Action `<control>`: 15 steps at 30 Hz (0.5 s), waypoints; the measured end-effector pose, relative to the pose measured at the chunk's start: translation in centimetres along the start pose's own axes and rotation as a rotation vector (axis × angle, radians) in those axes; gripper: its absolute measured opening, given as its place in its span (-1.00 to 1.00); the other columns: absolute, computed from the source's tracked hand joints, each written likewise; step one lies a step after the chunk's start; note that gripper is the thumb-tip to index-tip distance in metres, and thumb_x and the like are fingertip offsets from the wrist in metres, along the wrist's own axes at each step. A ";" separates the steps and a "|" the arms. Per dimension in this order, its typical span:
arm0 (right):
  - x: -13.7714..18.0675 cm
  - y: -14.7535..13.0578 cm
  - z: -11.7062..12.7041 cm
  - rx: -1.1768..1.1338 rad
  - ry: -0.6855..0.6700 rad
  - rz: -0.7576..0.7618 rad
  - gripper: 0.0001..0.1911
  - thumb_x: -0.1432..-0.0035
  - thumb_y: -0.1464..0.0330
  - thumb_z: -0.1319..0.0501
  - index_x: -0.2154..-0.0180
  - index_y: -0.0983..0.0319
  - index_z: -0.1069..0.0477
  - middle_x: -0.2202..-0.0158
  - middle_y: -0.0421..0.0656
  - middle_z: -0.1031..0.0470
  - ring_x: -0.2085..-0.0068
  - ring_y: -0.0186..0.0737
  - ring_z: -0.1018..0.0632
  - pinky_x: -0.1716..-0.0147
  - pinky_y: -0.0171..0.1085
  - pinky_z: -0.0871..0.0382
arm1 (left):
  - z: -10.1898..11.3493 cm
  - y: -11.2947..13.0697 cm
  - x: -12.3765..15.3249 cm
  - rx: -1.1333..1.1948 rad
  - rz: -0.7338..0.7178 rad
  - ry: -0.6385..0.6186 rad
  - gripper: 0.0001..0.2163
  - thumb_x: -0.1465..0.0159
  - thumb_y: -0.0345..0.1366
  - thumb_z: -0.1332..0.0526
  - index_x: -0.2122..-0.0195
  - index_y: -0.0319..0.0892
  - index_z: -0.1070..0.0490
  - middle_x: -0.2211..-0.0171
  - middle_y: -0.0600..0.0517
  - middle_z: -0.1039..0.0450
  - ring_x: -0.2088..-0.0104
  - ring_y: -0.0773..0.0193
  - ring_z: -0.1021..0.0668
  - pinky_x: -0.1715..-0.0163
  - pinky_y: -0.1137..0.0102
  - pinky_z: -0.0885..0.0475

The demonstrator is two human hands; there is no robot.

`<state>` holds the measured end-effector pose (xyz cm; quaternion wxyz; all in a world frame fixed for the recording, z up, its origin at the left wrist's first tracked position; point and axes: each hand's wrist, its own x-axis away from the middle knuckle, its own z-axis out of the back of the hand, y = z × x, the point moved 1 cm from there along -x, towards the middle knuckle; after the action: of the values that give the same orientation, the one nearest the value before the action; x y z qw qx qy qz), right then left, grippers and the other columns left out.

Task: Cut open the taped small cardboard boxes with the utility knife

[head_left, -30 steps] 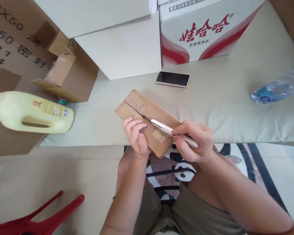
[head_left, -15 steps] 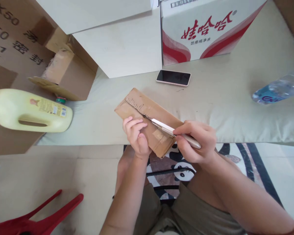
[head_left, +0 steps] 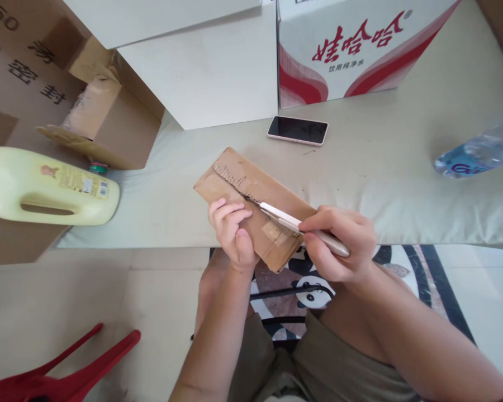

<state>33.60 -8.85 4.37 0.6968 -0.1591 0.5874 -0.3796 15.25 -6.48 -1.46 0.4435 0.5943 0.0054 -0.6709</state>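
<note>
A flat brown cardboard package [head_left: 238, 178] lies at the near edge of a pale cushioned surface [head_left: 402, 184], partly hanging over it. My left hand [head_left: 231, 230] presses on its near left part, fingers curled over the cardboard. My right hand [head_left: 339, 243] is closed round a slim white utility knife [head_left: 283, 217]. The knife's tip sits in the taped seam along the middle of the package, where the tape is split.
A phone [head_left: 297, 129] lies face up behind the package. A red-and-white printed carton [head_left: 360, 44] and a plain white box [head_left: 205, 72] stand at the back. A water bottle [head_left: 478, 151] lies right. A yellow jug [head_left: 46, 187], brown cartons [head_left: 104, 120] and a red stool [head_left: 67, 368] are left.
The hands and the knife have barely moved on the package. The view has tilted a little, so everything sits slightly lower left.
</note>
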 end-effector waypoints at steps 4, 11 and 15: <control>0.0 0.0 0.0 0.005 -0.006 -0.017 -0.83 -0.08 0.55 -0.14 0.39 0.17 -0.40 0.61 -0.29 -0.38 0.68 -0.43 -0.23 0.66 -0.34 -0.16 | 0.0 -0.1 0.1 -0.044 0.007 -0.006 -0.64 -0.43 -0.10 0.07 0.27 -0.07 -0.49 0.25 -0.07 -0.45 -0.03 0.01 -0.43 -0.16 -0.01 -0.30; 0.1 0.0 -0.1 -0.007 0.006 -0.040 -0.81 -0.08 0.57 -0.15 0.38 0.18 -0.41 0.62 -0.30 -0.37 0.67 -0.43 -0.31 0.66 -0.36 -0.18 | -0.1 -0.3 0.1 -0.026 0.008 0.013 -0.66 -0.42 -0.11 0.05 0.28 -0.07 -0.48 0.26 -0.05 -0.45 -0.03 0.03 -0.43 -0.15 0.01 -0.30; 0.2 0.0 -0.2 -0.012 0.011 -0.040 -0.82 -0.08 0.57 -0.14 0.38 0.18 -0.41 0.62 -0.30 -0.37 0.67 -0.42 -0.32 0.68 -0.36 -0.16 | -0.2 -0.3 0.1 -0.003 -0.008 0.017 -0.68 -0.42 -0.14 0.04 0.26 -0.07 -0.48 0.25 -0.05 -0.46 -0.01 0.04 -0.44 -0.15 0.01 -0.32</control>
<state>33.42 -8.96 4.13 0.6850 -0.1729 0.5903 -0.3905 15.22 -6.27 -1.70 0.4415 0.5994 0.0127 -0.6676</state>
